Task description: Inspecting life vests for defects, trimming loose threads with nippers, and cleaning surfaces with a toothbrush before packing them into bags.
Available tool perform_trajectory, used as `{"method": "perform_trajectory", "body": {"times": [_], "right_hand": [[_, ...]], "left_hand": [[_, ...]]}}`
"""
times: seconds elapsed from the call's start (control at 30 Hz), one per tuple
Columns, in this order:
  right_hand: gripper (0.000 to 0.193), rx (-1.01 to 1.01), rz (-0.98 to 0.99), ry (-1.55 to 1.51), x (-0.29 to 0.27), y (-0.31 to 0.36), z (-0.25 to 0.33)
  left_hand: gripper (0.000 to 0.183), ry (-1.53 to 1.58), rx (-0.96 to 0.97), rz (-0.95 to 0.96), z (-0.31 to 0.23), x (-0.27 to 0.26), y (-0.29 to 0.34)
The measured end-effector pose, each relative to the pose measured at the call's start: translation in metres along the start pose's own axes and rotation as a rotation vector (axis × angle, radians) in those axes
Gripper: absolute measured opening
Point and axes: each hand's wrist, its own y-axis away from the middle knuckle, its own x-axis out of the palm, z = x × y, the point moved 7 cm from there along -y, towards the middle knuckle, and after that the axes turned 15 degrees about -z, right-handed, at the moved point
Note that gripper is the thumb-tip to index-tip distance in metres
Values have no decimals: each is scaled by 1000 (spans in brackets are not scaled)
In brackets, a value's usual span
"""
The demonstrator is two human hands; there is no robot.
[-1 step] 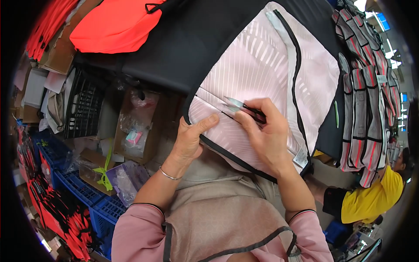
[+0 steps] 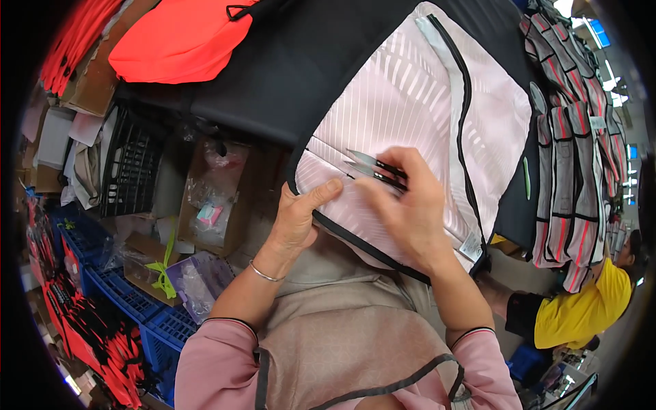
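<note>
A pale pink fabric bag panel (image 2: 389, 102) with black edge binding and a black zipper (image 2: 467, 116) lies tilted over the dark table edge and my lap. My left hand (image 2: 301, 212) pinches its near left corner, thumb on top and fingers underneath. In my right hand (image 2: 410, 208) is a pair of thread snips (image 2: 374, 167), black-handled, blades pointing left and standing apart above the fabric. A short black thread end (image 2: 350, 176) shows on the seam just below the blade tips. My right thumb is blurred.
A bright orange-red bag (image 2: 181, 41) rests on the black-covered table (image 2: 253, 102). Grey striped bags (image 2: 567, 184) are piled at the right. Lower left are blue crates (image 2: 123, 290), a black basket (image 2: 130, 164) and a carton (image 2: 236, 198) with plastic. A person in yellow (image 2: 581, 314) is at right.
My right hand has shifted slightly left and up with the snips, and its thumb has moved left. My left hand and the bag panel stay in place.
</note>
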Motion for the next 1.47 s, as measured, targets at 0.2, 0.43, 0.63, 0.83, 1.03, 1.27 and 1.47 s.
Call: {"method": "perform_trajectory", "body": {"times": [0.2,0.43,0.63,0.83,1.03,1.27,1.47], "right_hand": [[36,-68,-22,251,26,-20,-30],[52,-51,-20,120,29,-7,-33],[49,355,-37,-38,42,-8,-73],[46,392,-43,-172,42,-4,-89],[29,437,-89,-345,-27,3,-71],[28,-190,-174,203,-67,40,-16],[28,-364,-195,374,-63,35,-6]], "left_hand": [[37,-66,-23,-10,7,-14,-2],[39,-20,3,4,0,-1,-5],[58,38,-74,-109,54,-20,43],[45,61,-214,-231,98,15,38],[48,130,-283,-144,90,10,24],[44,161,-238,33,73,33,33],[50,173,-280,108,73,42,37]]}}
